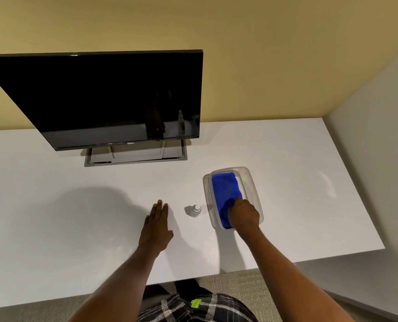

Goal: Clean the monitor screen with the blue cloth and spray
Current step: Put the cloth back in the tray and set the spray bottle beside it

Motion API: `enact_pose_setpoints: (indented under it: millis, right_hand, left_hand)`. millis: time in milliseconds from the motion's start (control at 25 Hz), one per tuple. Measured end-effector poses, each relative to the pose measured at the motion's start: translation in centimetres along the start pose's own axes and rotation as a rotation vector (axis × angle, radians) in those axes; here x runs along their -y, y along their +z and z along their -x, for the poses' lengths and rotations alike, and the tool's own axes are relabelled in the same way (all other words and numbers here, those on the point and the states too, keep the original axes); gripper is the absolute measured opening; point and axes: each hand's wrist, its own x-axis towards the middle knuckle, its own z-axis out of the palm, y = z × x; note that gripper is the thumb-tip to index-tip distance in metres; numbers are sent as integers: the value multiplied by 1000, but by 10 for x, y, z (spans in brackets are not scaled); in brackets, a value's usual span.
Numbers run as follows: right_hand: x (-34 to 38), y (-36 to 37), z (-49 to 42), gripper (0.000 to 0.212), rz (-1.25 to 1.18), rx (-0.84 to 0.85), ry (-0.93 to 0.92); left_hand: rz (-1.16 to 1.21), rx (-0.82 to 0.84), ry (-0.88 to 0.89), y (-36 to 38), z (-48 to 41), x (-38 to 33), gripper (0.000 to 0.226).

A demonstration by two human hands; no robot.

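Right hand closes its grip on the blue cloth (inside the clear tub); left hand lies spread flat

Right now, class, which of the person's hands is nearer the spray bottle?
Right. The right hand reaches into the clear tray just right of the spray bottle; the left hand lies flat on the desk, farther to its left.

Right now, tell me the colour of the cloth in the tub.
Blue cloth; the head view shows it.
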Motion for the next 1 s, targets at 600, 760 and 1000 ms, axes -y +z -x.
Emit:
enact_pose_setpoints:
  millis: [600, 760, 1000]
  right_hand:
    - [6, 9, 43, 19, -112, -124, -198]
    - [22, -2, 47, 35, -339, -214, -402]
    - [43, 18, 48, 63, -490, -89, -524]
  left_hand:
    - [-10, 6, 0, -2, 0, 0, 93]
    - [-5, 12, -11, -3, 1, -1, 93]
    - [-2, 14, -6, -7, 4, -4, 90]
